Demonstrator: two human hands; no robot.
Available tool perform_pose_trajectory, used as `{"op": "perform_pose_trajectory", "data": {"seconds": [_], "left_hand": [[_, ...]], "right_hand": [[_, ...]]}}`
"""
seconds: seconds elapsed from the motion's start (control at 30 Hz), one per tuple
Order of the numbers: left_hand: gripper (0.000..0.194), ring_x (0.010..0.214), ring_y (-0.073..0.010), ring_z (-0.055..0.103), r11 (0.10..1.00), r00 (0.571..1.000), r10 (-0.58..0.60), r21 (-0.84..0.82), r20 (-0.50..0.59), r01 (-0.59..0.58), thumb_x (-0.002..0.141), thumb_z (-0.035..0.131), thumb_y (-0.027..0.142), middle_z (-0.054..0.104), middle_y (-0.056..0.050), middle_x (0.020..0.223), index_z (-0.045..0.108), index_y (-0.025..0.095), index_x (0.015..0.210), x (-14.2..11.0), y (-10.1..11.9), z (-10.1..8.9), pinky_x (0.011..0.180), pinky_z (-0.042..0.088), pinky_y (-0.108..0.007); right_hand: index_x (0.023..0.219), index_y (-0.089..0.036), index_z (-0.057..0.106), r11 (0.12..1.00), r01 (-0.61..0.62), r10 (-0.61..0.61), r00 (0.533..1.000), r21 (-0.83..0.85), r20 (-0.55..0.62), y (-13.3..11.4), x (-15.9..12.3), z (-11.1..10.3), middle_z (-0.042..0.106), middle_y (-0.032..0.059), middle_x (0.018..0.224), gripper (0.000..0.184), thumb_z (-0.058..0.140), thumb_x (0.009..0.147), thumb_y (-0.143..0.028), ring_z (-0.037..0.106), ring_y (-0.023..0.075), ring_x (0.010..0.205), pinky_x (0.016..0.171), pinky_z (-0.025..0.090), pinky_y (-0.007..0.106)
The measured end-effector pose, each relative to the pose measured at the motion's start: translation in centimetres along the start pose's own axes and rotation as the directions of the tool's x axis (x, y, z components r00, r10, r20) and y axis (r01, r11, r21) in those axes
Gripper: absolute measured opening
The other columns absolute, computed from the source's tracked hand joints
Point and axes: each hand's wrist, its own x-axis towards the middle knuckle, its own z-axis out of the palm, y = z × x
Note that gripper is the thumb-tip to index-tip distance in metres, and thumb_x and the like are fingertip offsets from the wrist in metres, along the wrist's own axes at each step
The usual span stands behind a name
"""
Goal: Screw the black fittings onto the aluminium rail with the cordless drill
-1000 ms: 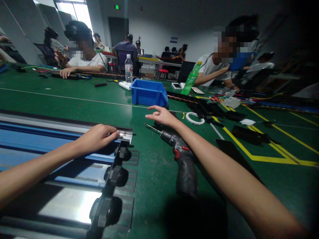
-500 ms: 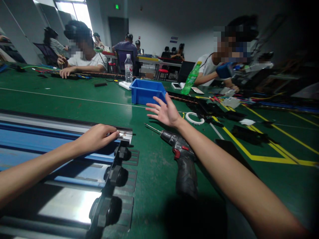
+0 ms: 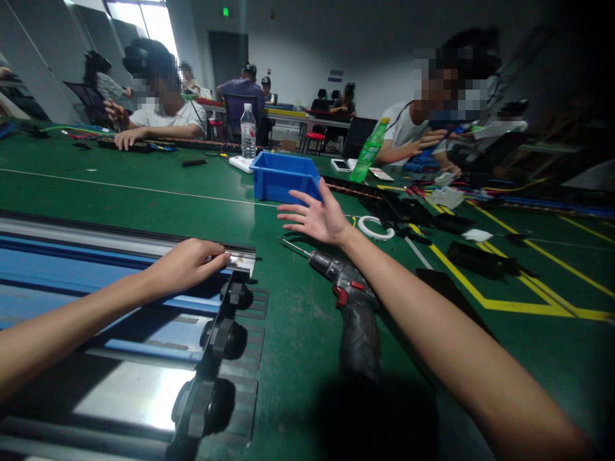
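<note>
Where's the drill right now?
In the head view, the drill lies on the green table, just right of the middle, partly under the right forearm and right of the black knobs.

Left of the drill (image 3: 353, 307), the metal frame (image 3: 139, 339) runs out of view. The drill's far side and whatever lies inside the blue bin (image 3: 283, 182) beyond it are hidden.

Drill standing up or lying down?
Lying on its side: from above, the drill shows its side profile, with handle and chuck both stretched along the green table.
</note>
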Motion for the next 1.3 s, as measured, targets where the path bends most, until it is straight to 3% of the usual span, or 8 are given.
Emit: {"op": "perform_pose_trajectory", "data": {"seconds": [0.33, 0.7, 1.3], "left_hand": [[0.045, 0.063, -0.0157, 0.051, 1.000, 1.000, 0.004, -0.005, 0.000, -0.004, 0.105, 0.041, 0.047, 0.060, -0.001, 0.067, 0.058, 0.019, 0.074, -0.07, 0.04, -0.01, 0.062, 0.028, -0.030], [0.045, 0.062, -0.0157, 0.051, 1.000, 1.000, 0.016, 0.008, -0.012, -0.016, 0.106, 0.041, 0.046, 0.060, -0.001, 0.067, 0.057, 0.020, 0.073, 0.02, -0.19, 0.10, 0.061, 0.028, -0.030], [0.045, 0.061, -0.0150, 0.050, 1.000, 1.000, 0.014, 0.005, -0.013, -0.014, 0.106, 0.042, 0.046, 0.056, 0.001, 0.065, 0.055, 0.020, 0.072, 0.03, -0.11, 0.13, 0.061, 0.028, -0.030]], "right_hand": [[0.142, -0.020, 0.049, 1.000, -0.016, 0.016, 1.000, -0.001, 0.009, -0.09, -0.06, 0.00, 0.076, 0.0163, 0.115, 0.085, 0.054, 0.086, -0.083, 0.072, 0.0339, 0.107, 0.081, 0.062, 0.046], [0.137, -0.021, 0.052, 0.994, -0.048, 0.046, 0.999, -0.096, -0.024, -0.22, -0.10, 0.15, 0.075, 0.0161, 0.114, 0.083, 0.044, 0.087, -0.086, 0.072, 0.0325, 0.103, 0.076, 0.060, 0.042], [0.130, -0.021, 0.061, 0.995, -0.041, 0.038, 0.999, -0.089, -0.035, -0.15, 0.11, -0.48, 0.077, 0.0127, 0.099, 0.081, 0.051, 0.084, -0.087, 0.072, 0.0289, 0.088, 0.066, 0.057, 0.039]]}}
